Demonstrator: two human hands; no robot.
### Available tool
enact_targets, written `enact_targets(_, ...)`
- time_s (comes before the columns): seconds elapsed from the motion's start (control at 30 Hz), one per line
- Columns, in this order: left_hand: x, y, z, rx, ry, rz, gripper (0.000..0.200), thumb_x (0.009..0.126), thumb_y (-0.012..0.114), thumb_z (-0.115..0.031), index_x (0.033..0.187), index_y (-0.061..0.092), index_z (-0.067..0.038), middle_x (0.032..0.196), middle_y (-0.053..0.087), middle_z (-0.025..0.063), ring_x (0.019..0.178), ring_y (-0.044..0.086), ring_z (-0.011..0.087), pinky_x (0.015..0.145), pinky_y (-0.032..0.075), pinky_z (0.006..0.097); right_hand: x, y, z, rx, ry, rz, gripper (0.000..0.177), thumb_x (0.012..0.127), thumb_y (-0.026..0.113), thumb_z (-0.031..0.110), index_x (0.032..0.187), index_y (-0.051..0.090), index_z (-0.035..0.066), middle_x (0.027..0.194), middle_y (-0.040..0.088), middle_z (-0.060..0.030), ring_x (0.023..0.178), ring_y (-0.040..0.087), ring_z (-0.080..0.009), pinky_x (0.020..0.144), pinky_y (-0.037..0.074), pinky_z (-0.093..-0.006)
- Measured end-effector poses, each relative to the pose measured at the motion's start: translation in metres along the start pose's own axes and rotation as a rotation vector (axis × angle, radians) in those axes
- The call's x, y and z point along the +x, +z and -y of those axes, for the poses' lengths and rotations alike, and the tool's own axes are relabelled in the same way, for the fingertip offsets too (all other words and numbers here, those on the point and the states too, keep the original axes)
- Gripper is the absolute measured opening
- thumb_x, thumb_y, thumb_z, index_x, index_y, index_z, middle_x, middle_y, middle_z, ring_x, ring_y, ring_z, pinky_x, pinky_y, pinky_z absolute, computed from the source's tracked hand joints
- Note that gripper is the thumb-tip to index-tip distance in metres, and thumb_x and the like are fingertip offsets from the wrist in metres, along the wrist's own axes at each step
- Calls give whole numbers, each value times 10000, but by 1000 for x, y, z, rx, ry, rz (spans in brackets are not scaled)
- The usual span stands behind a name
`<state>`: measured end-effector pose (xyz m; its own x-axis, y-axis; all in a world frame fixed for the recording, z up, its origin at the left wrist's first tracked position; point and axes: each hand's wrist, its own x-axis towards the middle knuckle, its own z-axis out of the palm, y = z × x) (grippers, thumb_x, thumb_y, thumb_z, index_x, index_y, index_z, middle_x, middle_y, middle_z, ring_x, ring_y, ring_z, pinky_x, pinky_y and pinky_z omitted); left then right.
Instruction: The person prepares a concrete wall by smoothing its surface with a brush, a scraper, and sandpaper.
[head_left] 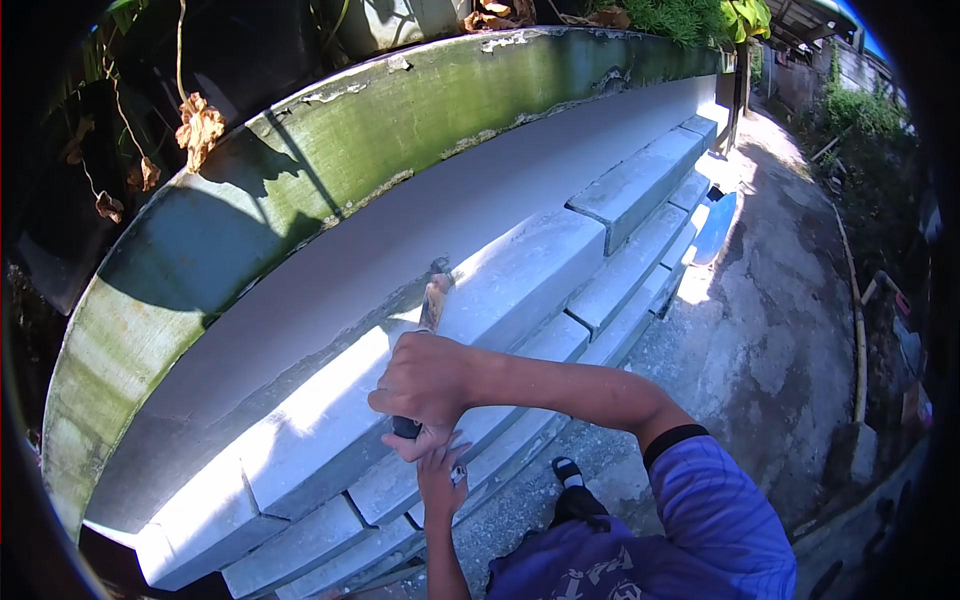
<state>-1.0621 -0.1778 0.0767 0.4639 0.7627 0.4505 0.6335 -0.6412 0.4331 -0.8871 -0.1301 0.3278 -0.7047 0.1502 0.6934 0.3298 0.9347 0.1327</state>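
My right hand [425,380] is closed in a fist around a narrow, trowel-like tool [433,305]. The butt of its black handle shows below the fist. Its stained tip meets the seam between the white wall and the top row of pale blocks [520,275], where a damp grey mortar smear [375,315] runs along. Just under the fist, my left hand [440,482] rests with fingers stretched out against the blocks' stepped face. A small shiny thing [458,474] shows at its finger, too small to name for certain.
A curved, mossy green ledge [400,125] overhangs the white wall [440,200]. Dry leaves [200,130] dangle at the left. Stepped block courses descend toward a concrete path [750,300]. A blue container [714,230] stands by the far blocks, and a bamboo pole [858,330] edges the path.
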Motion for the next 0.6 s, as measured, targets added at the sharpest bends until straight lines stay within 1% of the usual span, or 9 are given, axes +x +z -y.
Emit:
enact_targets(0.07, 0, 3, 5, 5, 10, 0, 436, 746, 643, -19, 1153, 686, -169, 1366, 601, 23, 1305, 520, 269, 1035, 391, 429, 1, 5, 14, 19, -53, 45, 391, 705, 702, 388, 579, 516, 67, 461, 469, -73, 427, 524, -296, 466, 404, -379)
enact_targets(0.17, 1, -3, -2, -27, -3, 20, 441, 742, 644, -9, 1148, 688, -176, 1366, 601, 21, 1306, 520, 266, 1033, 394, 429, 3, -5, -6, 38, 100, 26, 429, 713, 686, 401, 515, 536, 52, 465, 517, -128, 441, 548, -342, 498, 449, -410)
enact_targets(0.2, 5, -3, -2, -35, 5, 15, 442, 741, 645, -8, 1147, 688, -176, 1366, 601, 21, 1306, 520, 266, 1034, 394, 429, 6, -3, -5, 6, 92, -12, 434, 715, 682, 404, 510, 540, 49, 466, 515, -134, 450, 557, -348, 507, 463, -419)
enact_targets(0.3, -1, -1, 1, -37, 3, 19, 441, 741, 646, -6, 1146, 688, -175, 1365, 602, 23, 1304, 522, 264, 1034, 394, 429, 9, -1, 16, 7, 53, 33, 438, 727, 676, 405, 505, 547, 49, 467, 515, -137, 455, 562, -346, 503, 468, -417)
enact_targets(0.33, 0, 1, 2, -37, 2, 17, 441, 741, 646, -6, 1146, 688, -175, 1364, 602, 23, 1302, 523, 264, 1034, 394, 429, 7, 8, 21, 3, 7, 63, 435, 729, 677, 403, 514, 563, 42, 470, 521, -142, 458, 563, -345, 510, 473, -418)
enact_targets(0.43, 0, -2, -4, -35, -5, 5, 436, 744, 646, -7, 1145, 688, -174, 1361, 603, 25, 1299, 523, 265, 1034, 393, 429, 5, 0, -13, -10, 151, -11, 405, 721, 700, 388, 542, 533, 66, 452, 496, -107, 457, 565, -322, 499, 442, -393)
enact_targets(0.47, 0, -2, -4, -34, -9, 9, 434, 745, 647, -7, 1144, 688, -173, 1361, 603, 26, 1300, 523, 265, 1034, 393, 429, 8, -1, -13, -10, 171, 12, 406, 718, 706, 385, 541, 525, 68, 459, 502, -110, 464, 565, -327, 494, 444, -401)
enact_targets(0.6, 1, -1, -3, -21, -6, 7, 428, 748, 648, -8, 1143, 686, -169, 1362, 602, 27, 1303, 520, 267, 1036, 391, 429, 10, -9, 16, -17, 42, 9, 405, 713, 707, 381, 537, 514, 71, 461, 499, -97, 457, 550, -326, 489, 437, -419)
